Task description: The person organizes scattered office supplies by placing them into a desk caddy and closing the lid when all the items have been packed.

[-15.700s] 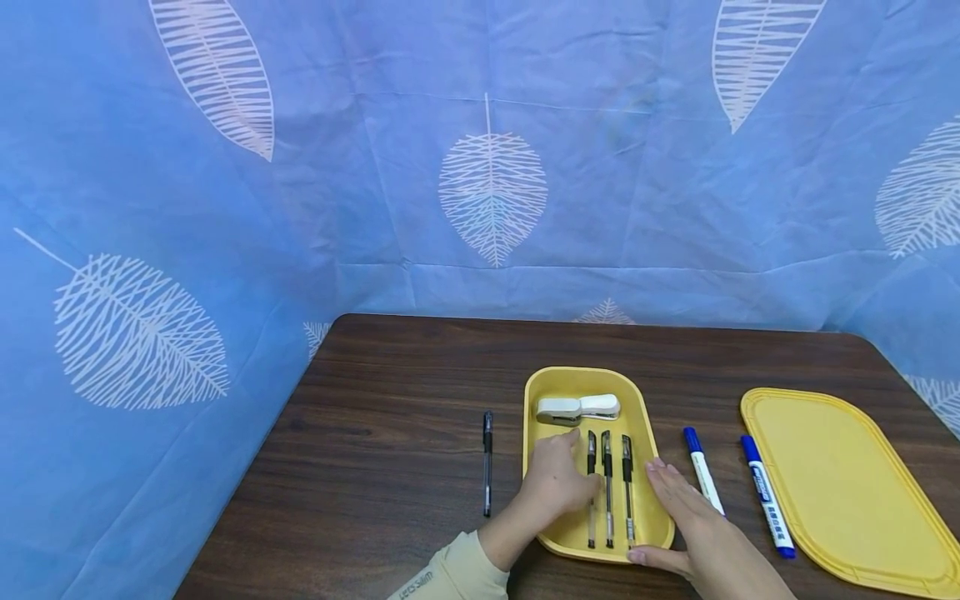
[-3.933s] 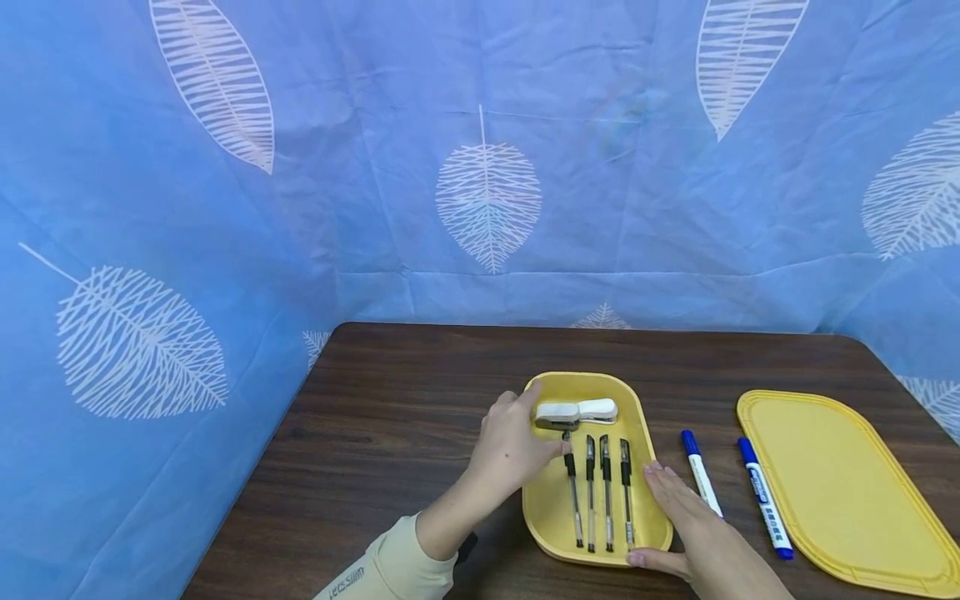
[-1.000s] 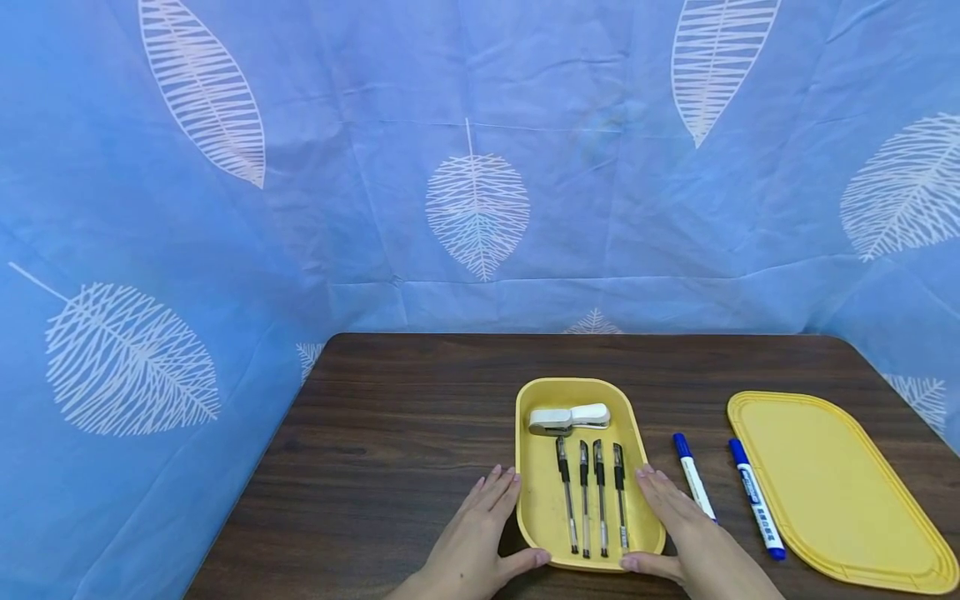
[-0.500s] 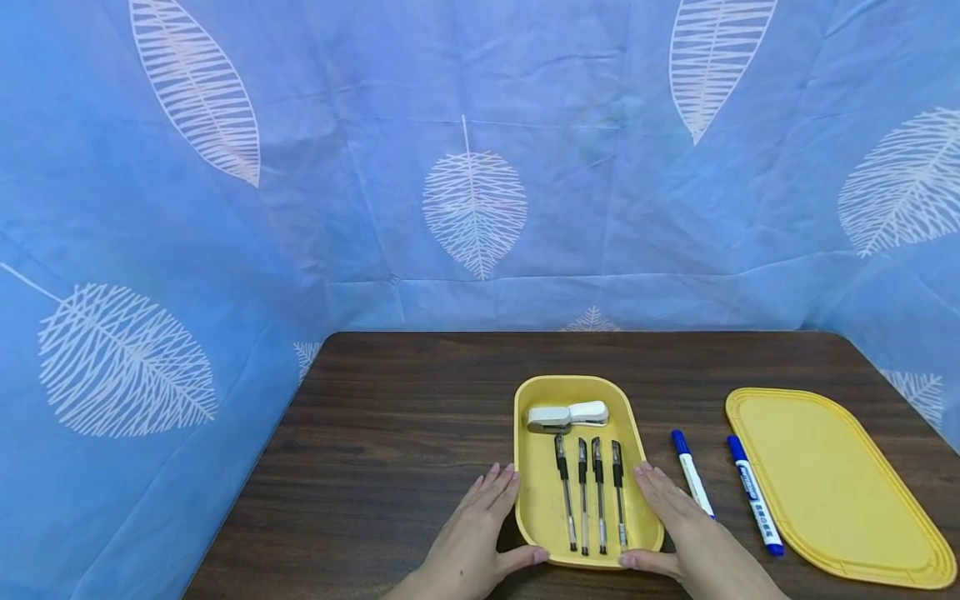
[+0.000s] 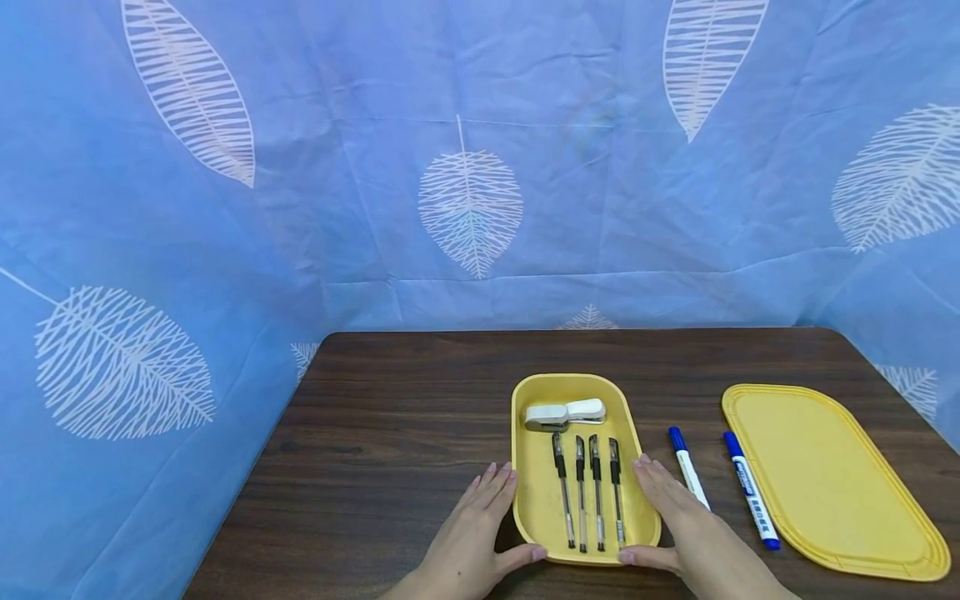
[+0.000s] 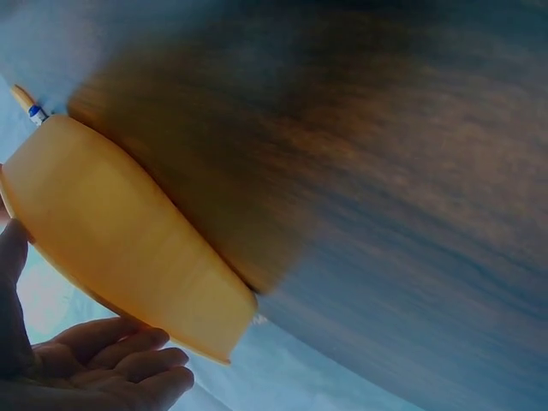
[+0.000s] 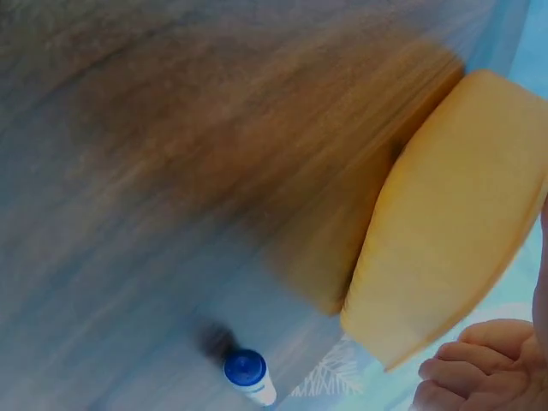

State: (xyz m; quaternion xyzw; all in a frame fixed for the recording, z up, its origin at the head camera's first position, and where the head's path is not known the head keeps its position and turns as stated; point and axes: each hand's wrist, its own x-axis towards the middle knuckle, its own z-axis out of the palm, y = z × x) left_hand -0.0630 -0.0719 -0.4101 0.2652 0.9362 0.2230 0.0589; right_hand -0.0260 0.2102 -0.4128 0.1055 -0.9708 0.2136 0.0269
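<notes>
My left hand (image 5: 474, 528) and right hand (image 5: 686, 523) rest against opposite sides of the yellow box (image 5: 535, 492), lower right of centre in the head view; fingers nearly straight, thumbs spread away at its near corners. I judge it light, stiff and smooth, best held by both side walls and kept level: four pens (image 5: 595, 458) and a white stapler (image 5: 551, 415) inside could slide.

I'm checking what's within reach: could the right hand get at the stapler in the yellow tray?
Probably yes: the right hand is at the tray, which is uncovered, and nothing lies over the stapler; the pens lie on its near side.
</notes>
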